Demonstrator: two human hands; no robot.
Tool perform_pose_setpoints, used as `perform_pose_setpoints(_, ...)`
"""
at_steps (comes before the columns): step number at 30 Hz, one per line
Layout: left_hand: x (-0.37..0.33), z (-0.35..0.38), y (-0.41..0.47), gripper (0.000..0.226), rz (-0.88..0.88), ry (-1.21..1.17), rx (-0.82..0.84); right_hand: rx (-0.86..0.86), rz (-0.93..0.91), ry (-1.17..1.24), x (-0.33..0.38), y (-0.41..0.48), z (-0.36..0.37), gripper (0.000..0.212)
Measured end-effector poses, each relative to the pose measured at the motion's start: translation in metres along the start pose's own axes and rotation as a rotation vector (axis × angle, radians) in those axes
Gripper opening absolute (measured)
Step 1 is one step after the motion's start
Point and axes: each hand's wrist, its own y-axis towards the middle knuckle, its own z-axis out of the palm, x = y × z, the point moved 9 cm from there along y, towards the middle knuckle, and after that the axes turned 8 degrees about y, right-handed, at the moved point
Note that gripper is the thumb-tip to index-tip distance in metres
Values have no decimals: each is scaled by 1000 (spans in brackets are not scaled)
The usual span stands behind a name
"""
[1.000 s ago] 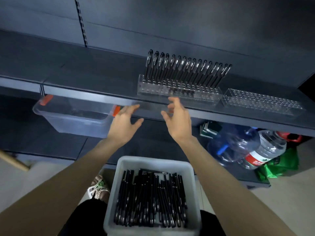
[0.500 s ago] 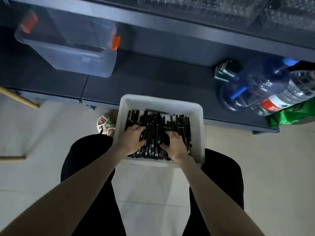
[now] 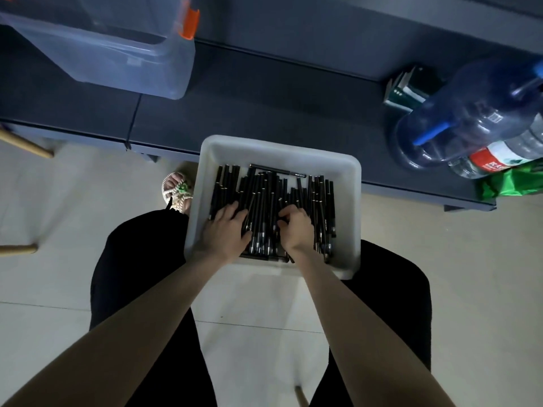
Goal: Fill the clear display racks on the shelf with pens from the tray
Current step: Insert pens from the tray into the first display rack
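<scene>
So a second ago both hands were up at the shelf edge, right under the half-filled rack. Now the view has dropped and the racks are out of frame completely. Both hands are down in the white tray, which looks like it's sitting on the person's lap, and they were already in there half a second back.

The left hand lies across the pens with its fingers fairly flat and the thumb tucked toward the middle. I honestly can't tell if it's got hold of anything. The right hand is just beside it, not touching, with its fingers curled down into the pile, so I'd say it's closing on a few pens.

My read is that this is a reload: one batch went in, now it's grabbing the next. There are loads of pens left in the tray, most lying lengthwise and one across the far end, so the job's nowhere near done.

Other stuff around: a clear storage bin on the lower shelf, big water jugs and a green bag off to the right, and a sandalled foot poking out by the tray.
</scene>
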Motion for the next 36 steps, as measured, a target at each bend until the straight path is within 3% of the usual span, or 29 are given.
perform_pose_setpoints(5, 1, -13, -4, 53, 17, -162, -50, -148, -57, 194, 6, -12, -31, 24)
perform_pose_setpoints(9, -16, -49, -16, 47, 96, -398, -129, -233, -97, 593, 39, -24, -80, 43)
perform_pose_setpoints(15, -45, -125, -32, 29, 156, -925, -75, -272, -193, 1137, 92, -49, -160, 44)
perform_pose_setpoints(19, -42, -202, -55, 13, 206, -1118, -265, -170, -280, 1351, 127, -76, -195, 37)
perform_pose_setpoints(23, -34, -265, -76, 12, 250, -1192, -385, -23, -375, 1270, 152, -99, -214, 29)
perform_pose_setpoints(27, -36, -315, -89, 13, 305, -1222, -481, -44, -487, 931, 176, -115, -223, 27)
perform_pose_setpoints(31, -48, -356, -88, 9, 350, -1023, -561, -45, -558, 697, 205, -116, -226, 22)
perform_pose_setpoints(36, -72, -391, -89, 4, 445, -667, -689, -41, -620, 579, 239, -106, -231, 20)
